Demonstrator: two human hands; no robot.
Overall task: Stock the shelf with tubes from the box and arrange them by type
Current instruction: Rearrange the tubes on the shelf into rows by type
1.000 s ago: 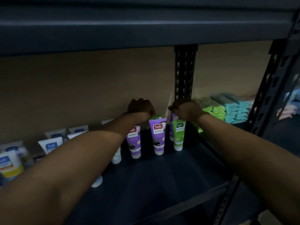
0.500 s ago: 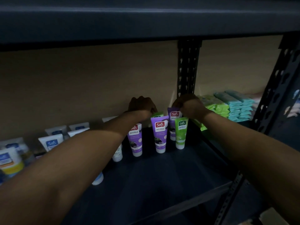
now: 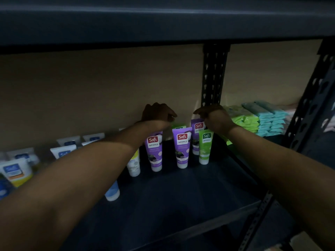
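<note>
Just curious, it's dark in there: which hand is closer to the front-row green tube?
Right. The right hand is just above the top of the green tube; the left hand is further left, over by the leftmost purple tube.

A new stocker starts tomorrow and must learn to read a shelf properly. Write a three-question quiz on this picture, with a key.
1. True or false: the front green tube stands cap-down on the shelf, to the right of the two front purple tubes.
2. The stacked packs at the far right are: A red, B green and teal, C black.
3. Which of the two hands is at the top of the rear purple tube: the left hand or the right hand?
Key: 1 true; 2 B; 3 right hand.
</note>
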